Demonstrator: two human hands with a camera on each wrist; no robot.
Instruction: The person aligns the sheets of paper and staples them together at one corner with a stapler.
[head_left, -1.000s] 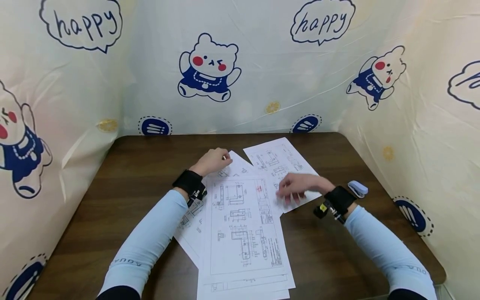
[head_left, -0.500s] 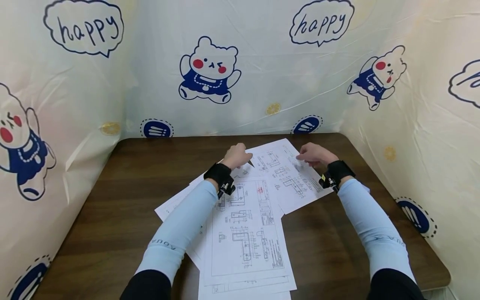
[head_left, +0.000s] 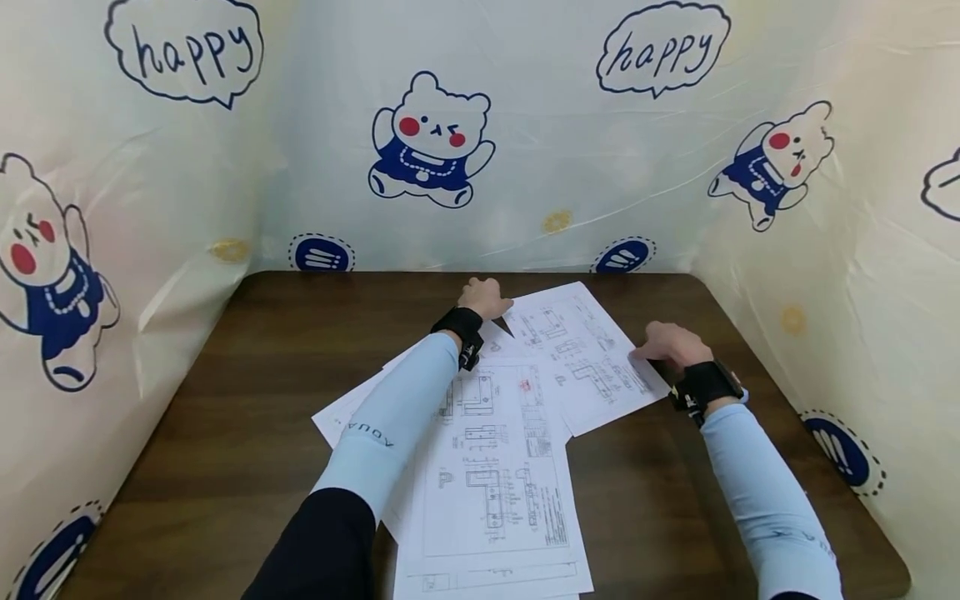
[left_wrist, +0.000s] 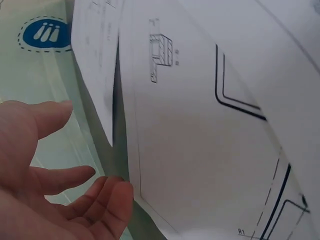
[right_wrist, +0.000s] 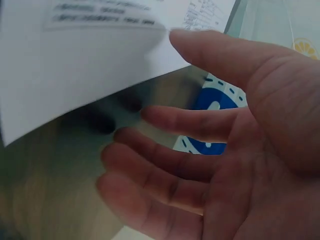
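Observation:
My left hand (head_left: 483, 298) is at the far end of the papers, beside the gap between the spread sheets. In the left wrist view its thumb and fingers are apart with nothing between them, the fingertips close to a sheet's edge (left_wrist: 165, 145). My right hand (head_left: 675, 343) is at the right edge of the right-hand sheet (head_left: 577, 342), a printed technical drawing. In the right wrist view the thumb tip lies over that sheet's edge, while the loosely bent fingers stay below and apart from it. A front drawing sheet (head_left: 502, 467) overlaps the others.
Another drawing sheet (head_left: 352, 408) sticks out at the left under my left arm. The papers lie on a dark brown wooden table (head_left: 225, 450). A printed curtain (head_left: 420, 233) stands behind the table and along both sides. My right wrist mostly covers a small pale-blue object (head_left: 744, 396).
My left hand has moved right and farther away along the papers. My right hand has gone outward to the right sheet's edge. A left sheet now reaches farther left.

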